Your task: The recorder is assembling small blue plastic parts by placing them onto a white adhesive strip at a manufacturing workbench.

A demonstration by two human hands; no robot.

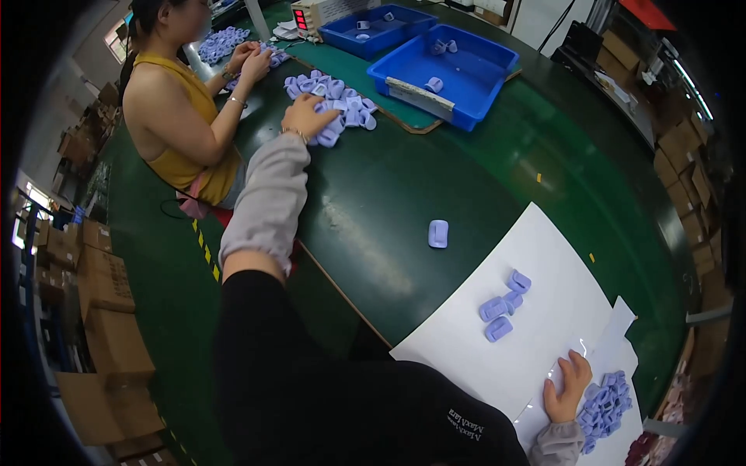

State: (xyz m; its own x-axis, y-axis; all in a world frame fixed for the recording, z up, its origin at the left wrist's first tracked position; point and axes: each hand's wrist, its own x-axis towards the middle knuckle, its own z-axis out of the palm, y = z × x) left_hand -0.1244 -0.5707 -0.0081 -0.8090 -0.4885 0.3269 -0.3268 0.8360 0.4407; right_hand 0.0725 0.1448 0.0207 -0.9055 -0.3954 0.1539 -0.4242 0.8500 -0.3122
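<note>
My left hand point(308, 118) reaches far across the table onto a heap of lilac plastic pieces point(350, 105), small rounded parts with a slot. Its thumb and fingers are apart over the heap, touching the nearest pieces; no piece shows in its grasp. Low on the right, my right hand point(569, 386) lies with fingers spread on a white sheet point(556, 256). Just beside it is a dense cluster of the same lilac pieces point(606, 405), seemingly in or under clear plastic. Several loose pieces point(497, 329) lie on the sheet's middle. One lone lilac piece point(438, 234) rests on the green tabletop.
A co-worker point(175, 109) in a yellow top handles lilac pieces at the table's left edge. Two blue trays point(474, 109) with a few pieces stand at the back, near a device with a red display point(301, 19). Cardboard boxes point(116, 311) are stacked on the left.
</note>
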